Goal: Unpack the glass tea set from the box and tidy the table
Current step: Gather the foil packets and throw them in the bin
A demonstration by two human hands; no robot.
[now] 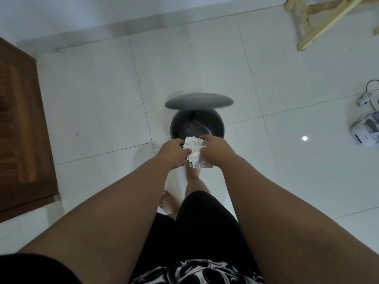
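Note:
I stand over a round dark pedal bin (174, 128) on the white tiled floor, its lid (199, 100) raised at the far side. A dark liner with some rubbish shows inside. Both my hands hold a crumpled bundle of white packing paper (195, 153) just at the bin's near rim. My left hand (174, 153) grips its left side and my right hand (215, 151) grips its right side. One of my bare feet is at the bin's base, below the paper. No tea set or box is in view.
A brown wooden cabinet or door (22, 128) fills the left edge. Pale wooden legs of a piece of furniture (311, 21) stand at the top right. White devices with a black cable (367, 126) lie on the floor at the right. The wall's base runs along the top.

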